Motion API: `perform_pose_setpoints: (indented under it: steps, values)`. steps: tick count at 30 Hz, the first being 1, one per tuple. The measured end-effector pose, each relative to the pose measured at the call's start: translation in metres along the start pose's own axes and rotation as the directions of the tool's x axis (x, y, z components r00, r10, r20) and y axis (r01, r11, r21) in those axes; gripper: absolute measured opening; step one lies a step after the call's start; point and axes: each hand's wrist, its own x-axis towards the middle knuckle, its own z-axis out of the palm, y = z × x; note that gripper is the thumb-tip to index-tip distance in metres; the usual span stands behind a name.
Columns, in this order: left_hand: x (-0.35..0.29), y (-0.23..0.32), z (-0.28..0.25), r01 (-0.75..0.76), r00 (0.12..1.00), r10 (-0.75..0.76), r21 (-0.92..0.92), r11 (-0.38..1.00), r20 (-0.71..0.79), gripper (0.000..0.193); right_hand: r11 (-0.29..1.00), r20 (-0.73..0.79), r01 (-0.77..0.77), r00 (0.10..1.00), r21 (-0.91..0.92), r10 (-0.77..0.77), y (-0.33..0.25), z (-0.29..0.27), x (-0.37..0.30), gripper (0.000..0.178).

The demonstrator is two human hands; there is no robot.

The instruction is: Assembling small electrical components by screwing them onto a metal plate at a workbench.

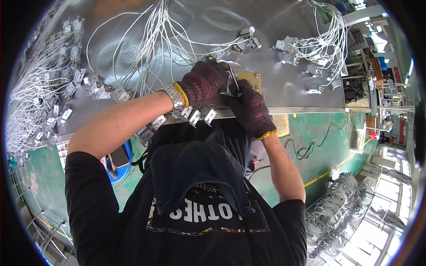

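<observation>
Both my hands wear dark knit gloves with red flecks and yellow cuffs. My left hand (204, 82) is closed at the table's front edge, beside a small metal bracket (218, 53) on white wire; its fingertips are hidden, so what they hold does not show. My right hand (250, 108) is closed around a thin metal rod (234, 77) with a green spot by the fingers. The rod slants up toward my left fingers. Just beyond my right hand lies a brass-coloured plate (254, 80) with bolts, partly covered by the glove.
A bundle of white wires (159, 31) spreads over the metal table (213, 20). Wired brackets lie in a left heap (44, 93), a right cluster (288, 46) and along the front edge (194, 116). A blue basin (125, 166) and a black cable (306, 150) are on the green floor.
</observation>
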Motion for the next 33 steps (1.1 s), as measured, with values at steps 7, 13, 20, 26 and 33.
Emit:
perform_pose_setpoints:
  steps: [7,13,20,26,33]
  values:
    - [0.001,0.006,-0.005,0.019,0.994,-0.02,0.007,1.0,0.105,0.054,0.931,0.014,-0.197,0.979,0.307,0.202,0.013,-0.039,-0.033,0.047]
    - [0.0,0.012,-0.001,0.086,0.995,-0.086,0.008,0.996,0.055,0.054,0.999,0.01,-0.001,1.0,0.052,0.001,-0.024,-0.063,-0.045,0.038]
    - [0.003,0.01,0.005,0.045,0.998,-0.047,0.043,0.998,0.039,0.053,0.979,-0.003,-0.01,1.0,-0.203,0.009,-0.042,-0.061,-0.046,0.038]
    - [0.005,0.01,0.004,0.147,0.987,-0.143,-0.049,0.988,0.07,0.049,0.971,-0.075,0.048,0.995,-0.236,-0.067,-0.04,-0.043,-0.041,0.034]
    - [0.004,0.012,0.002,0.102,0.991,-0.1,-0.024,0.994,0.092,0.05,0.99,0.012,0.007,1.0,-0.139,-0.005,-0.035,-0.054,-0.042,0.032]
